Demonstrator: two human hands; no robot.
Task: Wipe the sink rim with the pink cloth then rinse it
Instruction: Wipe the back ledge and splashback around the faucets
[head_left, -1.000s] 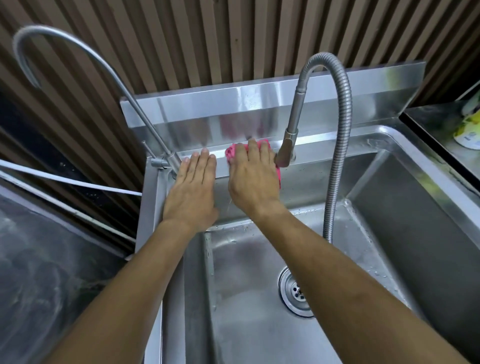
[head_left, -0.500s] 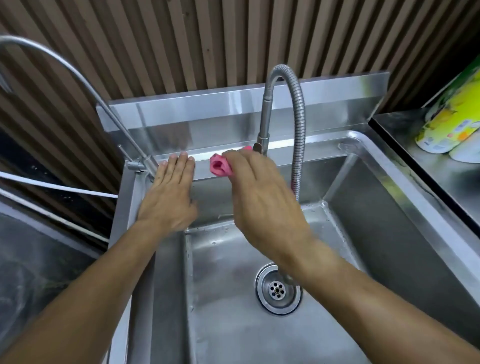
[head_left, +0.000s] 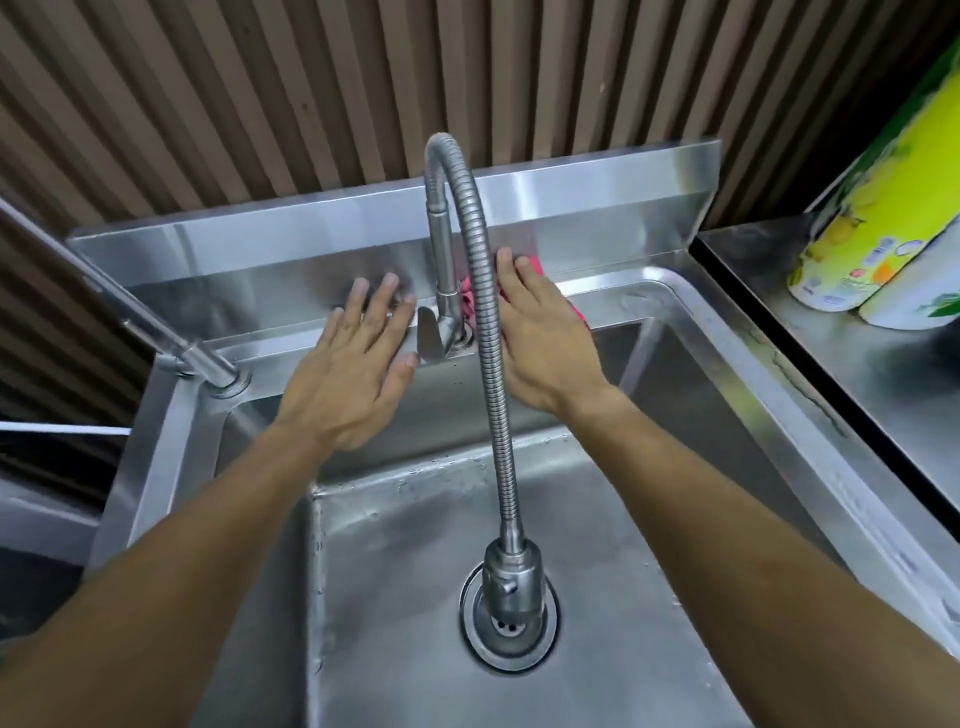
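Pink cloth (head_left: 530, 291) now right of faucet (head_left: 480, 312).

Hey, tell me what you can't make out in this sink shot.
Head view only:
- Pink cloth: mostly hidden under the right hand and behind the flexible faucet hose.
- Drain: partly blocked by the spray head.
- Left faucet: top cut off by the frame edge.
- Paper towel rolls: label print blurred, tops cropped.
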